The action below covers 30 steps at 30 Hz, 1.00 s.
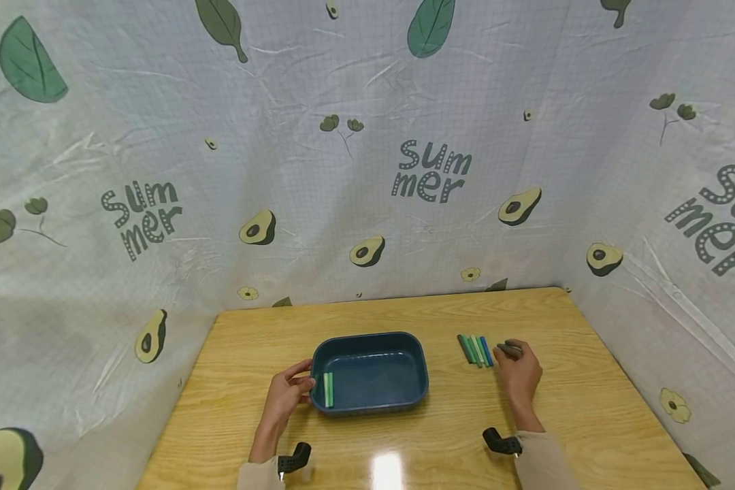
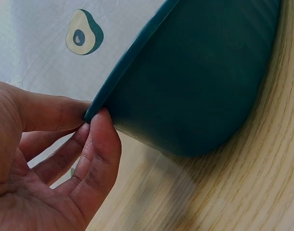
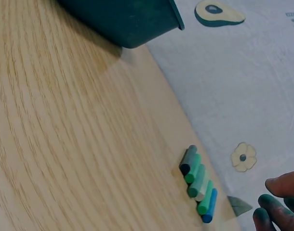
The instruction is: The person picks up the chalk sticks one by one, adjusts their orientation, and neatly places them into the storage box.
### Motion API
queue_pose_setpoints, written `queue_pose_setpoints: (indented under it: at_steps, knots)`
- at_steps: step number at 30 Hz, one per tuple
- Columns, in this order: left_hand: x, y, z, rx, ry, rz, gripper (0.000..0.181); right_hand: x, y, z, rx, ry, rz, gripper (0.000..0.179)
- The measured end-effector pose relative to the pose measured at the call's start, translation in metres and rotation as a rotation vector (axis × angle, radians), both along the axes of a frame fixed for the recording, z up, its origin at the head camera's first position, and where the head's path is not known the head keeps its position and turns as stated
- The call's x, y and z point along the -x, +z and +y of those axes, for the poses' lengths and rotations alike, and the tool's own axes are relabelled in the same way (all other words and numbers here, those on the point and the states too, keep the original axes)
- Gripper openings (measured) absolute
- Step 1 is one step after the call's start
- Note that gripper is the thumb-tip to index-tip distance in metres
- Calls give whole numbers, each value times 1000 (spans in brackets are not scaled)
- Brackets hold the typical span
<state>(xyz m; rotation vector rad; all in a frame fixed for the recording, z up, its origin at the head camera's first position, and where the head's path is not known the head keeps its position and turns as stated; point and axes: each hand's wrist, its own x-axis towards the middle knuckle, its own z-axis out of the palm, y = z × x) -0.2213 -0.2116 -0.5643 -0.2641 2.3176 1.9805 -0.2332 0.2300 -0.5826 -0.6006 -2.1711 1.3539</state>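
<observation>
My left hand (image 1: 289, 393) pinches the rim of a dark teal plastic container (image 1: 373, 410) at its left end. In the left wrist view the thumb and fingers (image 2: 105, 144) meet over that rim. Two light green chalk sticks (image 1: 328, 390) lie side by side inside the container, along its left wall. To the right, my right hand (image 1: 520, 373) hovers just beside a row of chalk sticks (image 1: 474, 350) in greens, a pale tone and blue. Its fingertips (image 3: 266, 201) are stained dark green, and the thumb stands apart from them with nothing visible between.
A pale wooden table (image 1: 453, 435) carries everything. White cloth (image 1: 318, 184) printed with avocados, leaves and "summer" hangs behind and at both sides. A small black camera (image 1: 501, 441) is strapped to the right wrist, another (image 1: 295, 457) to the left.
</observation>
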Motion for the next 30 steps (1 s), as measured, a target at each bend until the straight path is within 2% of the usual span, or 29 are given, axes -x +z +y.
queue_pose_setpoints:
  at_steps: [7, 16, 30]
  knots:
    - [1, -2, -1, 4, 3, -4, 48, 4, -11, -5, 37, -60, -22, 32]
    - [1, -1, 0, 7, 4, -7, 48, 10, -22, -9, 83, -80, -37, 32]
    - [2, -3, -1, 11, 3, -15, 48, 15, -28, -14, 21, -102, -105, 34]
